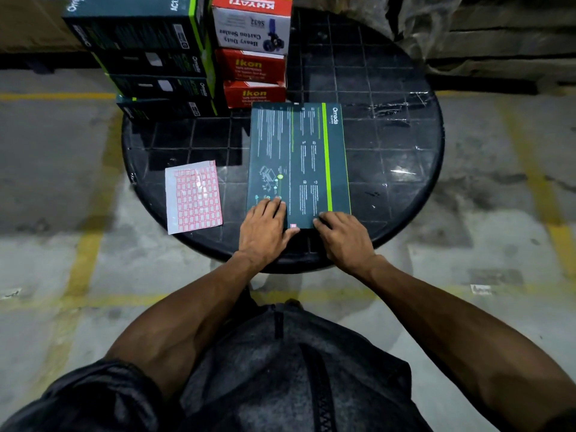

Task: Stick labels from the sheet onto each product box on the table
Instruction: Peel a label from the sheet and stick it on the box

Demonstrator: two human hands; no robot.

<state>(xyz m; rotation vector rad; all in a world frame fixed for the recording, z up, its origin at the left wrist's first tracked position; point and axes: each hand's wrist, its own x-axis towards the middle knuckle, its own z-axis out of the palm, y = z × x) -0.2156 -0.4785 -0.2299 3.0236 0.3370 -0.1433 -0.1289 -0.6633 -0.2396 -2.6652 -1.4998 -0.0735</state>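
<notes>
On the round black table [405, 169], near edge: teal box [299, 163] lies flat, a small pink label [293, 226] at its near edge, just beside the left thumb. Left hand [265, 232] flat on the box's near-left corner, fingers straight, pressing. Right hand [343, 236] rests at the near-right corner, fingers loosely bent, gripping nothing visible. Label sheet [194, 198] lies left of the box, apart. Stacked boxes [174, 57] stand at the far left; bare tabletop to the right.

bare forearms, dark clothes

the left hand [264, 232] and right hand [344, 239] wear no gloves; short dark sleeves end above the elbows, and a grey garment has a dark zip down its front.
</notes>
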